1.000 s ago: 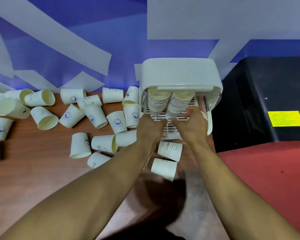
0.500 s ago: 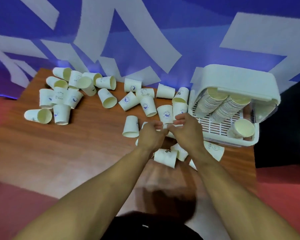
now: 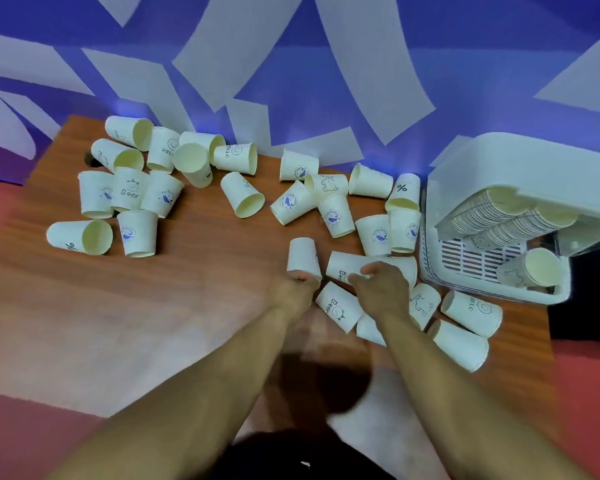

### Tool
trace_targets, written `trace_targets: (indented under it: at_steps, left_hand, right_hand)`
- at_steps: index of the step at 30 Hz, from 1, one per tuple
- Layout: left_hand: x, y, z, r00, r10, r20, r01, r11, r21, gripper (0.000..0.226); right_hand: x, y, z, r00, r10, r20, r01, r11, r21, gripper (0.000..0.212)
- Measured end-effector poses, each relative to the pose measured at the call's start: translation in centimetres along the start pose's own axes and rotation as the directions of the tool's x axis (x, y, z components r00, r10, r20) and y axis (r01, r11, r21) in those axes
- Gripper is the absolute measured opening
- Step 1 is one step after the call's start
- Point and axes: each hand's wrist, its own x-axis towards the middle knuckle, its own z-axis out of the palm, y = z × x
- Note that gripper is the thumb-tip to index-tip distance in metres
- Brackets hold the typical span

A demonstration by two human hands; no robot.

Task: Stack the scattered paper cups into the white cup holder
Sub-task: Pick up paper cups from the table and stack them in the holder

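Two stacks fill the white cup holder (image 3: pixel 520 161) at right; dozens of paper cups (image 3: pixel 243 195) litter the bench (image 3: pixel 194 271); left hand (image 3: pixel 293 292) fingers clamp an upside-down cup (image 3: pixel 302 255), right hand (image 3: pixel 383 289) fingers curl on a lying cup (image 3: pixel 343 266).

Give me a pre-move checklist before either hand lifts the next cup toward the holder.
1. Left hand on a cup: ok, its fingers are at the rim of an upside-down cup.
2. Right hand on a cup: ok, it lies over a cup on its side; grip firmness cannot tell.
3. White cup holder open at the front: ok.
4. Room in the holder: cannot tell; two slanted stacks fill the upper part, and a loose cup lies on the slatted tray.
5. Way to the holder free: not ok, cups lie between the hands and the holder.
6. Cups left on the wooden table: many.
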Motion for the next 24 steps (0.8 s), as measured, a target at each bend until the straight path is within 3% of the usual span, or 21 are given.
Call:
trace_targets:
  at_steps: [6, 11, 19, 24]
  left_hand:
    - [1.8, -0.4, 1.6, 0.993, -0.035, 0.110, 0.056, 0.981, -0.186, 0.007]
    - [2.9, -0.6, 1.5, 1.000, 0.000, 0.029, 0.003, 0.997, -0.078, 0.025]
    - [2.2, 0.6, -0.1, 0.956, 0.188, -0.224, -0.171, 0.981, 0.095, 0.006]
    - [0.6, 2.3, 1.2, 0.898, 0.386, -0.213, -0.370, 0.922, 0.113, 0.019]
  right_hand:
    - [0.3, -1.0, 1.0, 0.990, 0.140, 0.001, -0.139, 0.986, 0.095, 0.031]
    - [0.8, -1.4, 1.9, 0.980, 0.197, 0.001, -0.193, 0.957, 0.217, 0.017]
    - [-0.6, -2.2, 0.4, 0.970, 0.050, -0.238, 0.000, 0.978, 0.209, 0.009]
    - [-1.9, -1.0, -3.6, 0.887, -0.072, -0.457, 0.156, 0.976, 0.150, 0.011]
